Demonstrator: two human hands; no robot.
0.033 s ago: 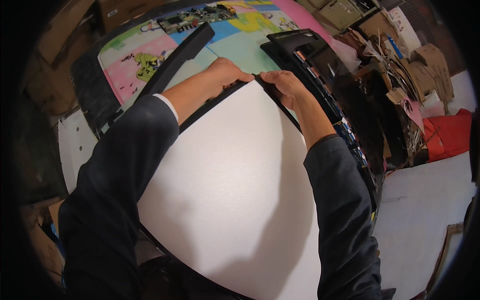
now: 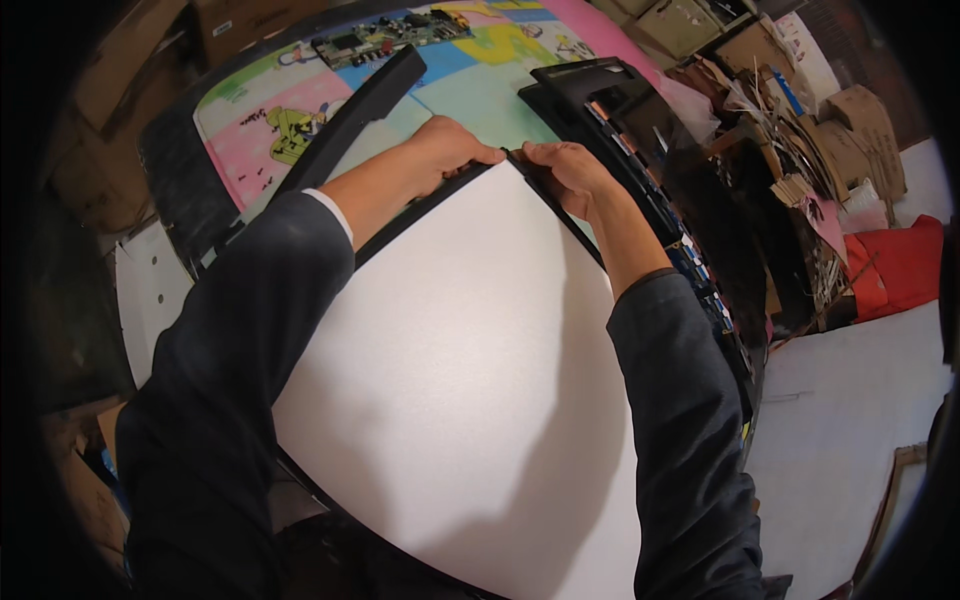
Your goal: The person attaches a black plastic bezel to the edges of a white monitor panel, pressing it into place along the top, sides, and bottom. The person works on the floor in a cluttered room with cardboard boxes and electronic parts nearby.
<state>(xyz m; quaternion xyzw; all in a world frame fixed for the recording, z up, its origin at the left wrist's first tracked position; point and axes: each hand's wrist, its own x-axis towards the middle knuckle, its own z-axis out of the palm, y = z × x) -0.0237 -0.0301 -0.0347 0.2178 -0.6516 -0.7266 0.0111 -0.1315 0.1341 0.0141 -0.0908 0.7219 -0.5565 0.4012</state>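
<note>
A large white panel (image 2: pixel 450 350) lies in front of me, one corner pointing away. A narrow black frame (image 2: pixel 405 225) borders its edges. At that far corner my left hand (image 2: pixel 450 152) pinches the frame's left side, thumb tip almost at the corner. Close beside it, my right hand (image 2: pixel 568 172) grips the right side of the same corner, thumb and fingers closed on the black edge. The undersides of my fingers are hidden. Shadows of my arms fall across the panel.
Beyond lie a colourful cartoon-patterned cover (image 2: pixel 235 165), a green circuit board (image 2: pixel 385 42) and a long black bar (image 2: pixel 350 120). To the right are stacked black frame parts (image 2: pixel 600 90), cardboard scraps (image 2: pixel 865 130) and a red cloth (image 2: pixel 893 265). Cardboard boxes (image 2: pixel 240 30) stand far left.
</note>
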